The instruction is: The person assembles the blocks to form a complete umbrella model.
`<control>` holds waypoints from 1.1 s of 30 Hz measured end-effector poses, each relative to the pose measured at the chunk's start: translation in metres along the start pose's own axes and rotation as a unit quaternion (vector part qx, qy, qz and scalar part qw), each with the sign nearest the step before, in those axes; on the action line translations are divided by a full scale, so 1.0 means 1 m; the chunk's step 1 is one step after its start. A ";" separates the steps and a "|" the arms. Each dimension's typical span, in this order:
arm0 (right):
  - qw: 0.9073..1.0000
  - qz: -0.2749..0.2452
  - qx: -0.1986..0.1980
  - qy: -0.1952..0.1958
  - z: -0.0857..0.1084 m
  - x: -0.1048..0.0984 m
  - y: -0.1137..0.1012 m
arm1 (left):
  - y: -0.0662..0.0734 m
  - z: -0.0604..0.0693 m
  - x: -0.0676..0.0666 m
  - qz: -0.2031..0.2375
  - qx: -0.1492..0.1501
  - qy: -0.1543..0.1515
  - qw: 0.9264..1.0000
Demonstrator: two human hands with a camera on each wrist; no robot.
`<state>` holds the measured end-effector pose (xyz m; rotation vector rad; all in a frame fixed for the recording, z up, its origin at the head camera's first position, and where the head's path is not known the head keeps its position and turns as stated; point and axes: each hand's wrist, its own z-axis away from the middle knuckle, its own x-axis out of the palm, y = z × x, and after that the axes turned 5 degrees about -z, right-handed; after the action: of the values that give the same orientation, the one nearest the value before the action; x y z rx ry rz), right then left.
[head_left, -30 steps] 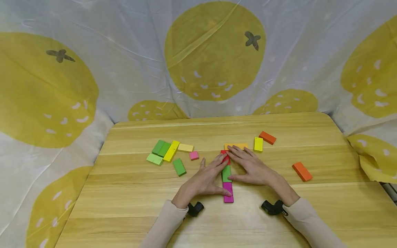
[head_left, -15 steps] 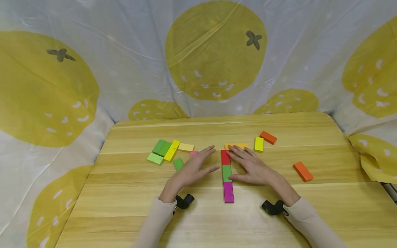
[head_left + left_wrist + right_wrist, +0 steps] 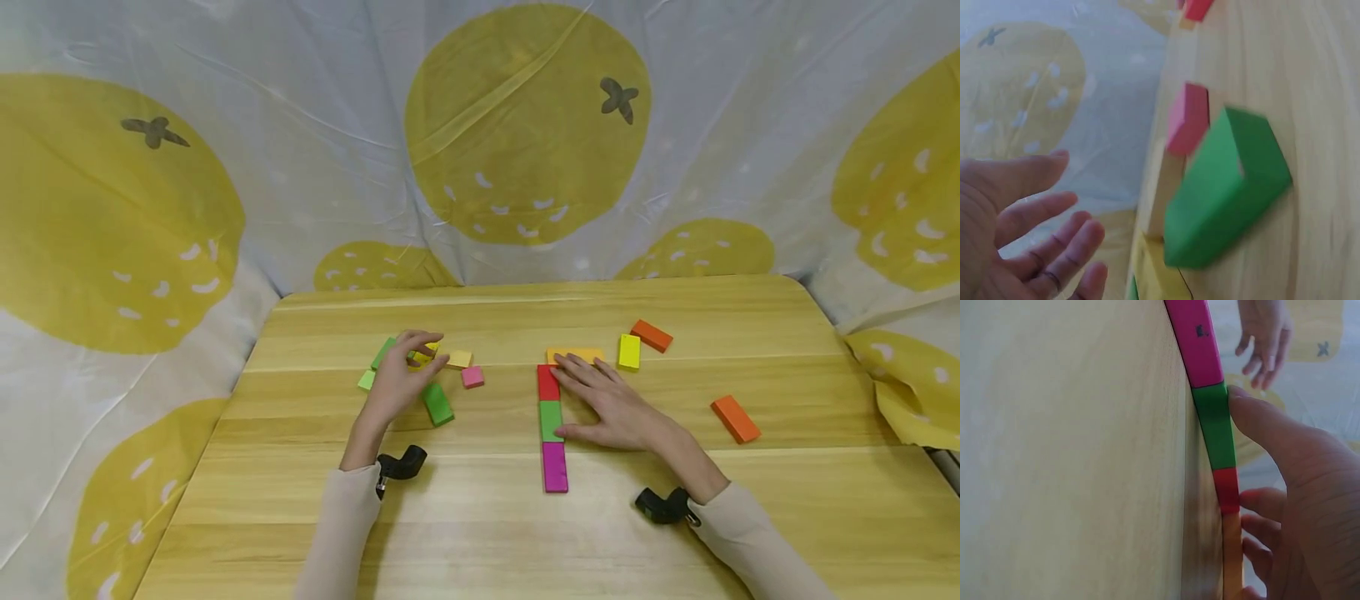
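My left hand (image 3: 397, 379) hovers over the blocks on the left, fingers bent loosely around air. Below it lie a yellow block (image 3: 429, 348) and green blocks, partly hidden by the hand. A separate green block (image 3: 1229, 187) looms large in the left wrist view, apart from the fingers. My right hand (image 3: 609, 408) lies beside a column of red (image 3: 548, 382), green (image 3: 550, 421) and magenta (image 3: 555, 467) blocks. Its thumb touches the green one's edge, and its fingertips reach the red block and the orange block (image 3: 1232, 550) set crosswise at the far end.
Near the left group are a cream block (image 3: 460, 360) and a small pink block (image 3: 472, 377). To the right lie a yellow block (image 3: 629, 352), a dark orange block (image 3: 652, 336) and another orange block (image 3: 736, 418). A patterned cloth (image 3: 525, 258) hangs behind the wooden table (image 3: 480, 533).
My left hand has lifted away from the column and moved left over the other blocks. The right hand has stayed in place, and the column stands as before.
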<state>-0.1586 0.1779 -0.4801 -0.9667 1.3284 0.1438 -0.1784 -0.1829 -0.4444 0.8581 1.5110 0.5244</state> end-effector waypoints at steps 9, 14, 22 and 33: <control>1.000 -0.001 0.000 -0.003 0.000 0.001 -0.001 | -0.021 0.001 -0.007 -0.085 -0.048 0.005 0.995; 1.000 0.001 -0.002 -0.003 0.000 0.000 -0.001 | -0.025 0.000 -0.008 -0.115 -0.056 0.005 0.992; 1.000 0.000 -0.004 -0.003 0.000 0.000 -0.001 | -0.027 0.000 -0.006 -0.135 -0.065 0.014 0.989; 1.000 -0.004 -0.001 -0.006 -0.001 0.001 -0.001 | -0.025 0.000 -0.003 -0.145 -0.069 0.016 0.987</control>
<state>-0.1587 0.1766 -0.4801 -0.9727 1.3138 0.1445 -0.1841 -0.2009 -0.4615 0.5138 1.5771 0.4227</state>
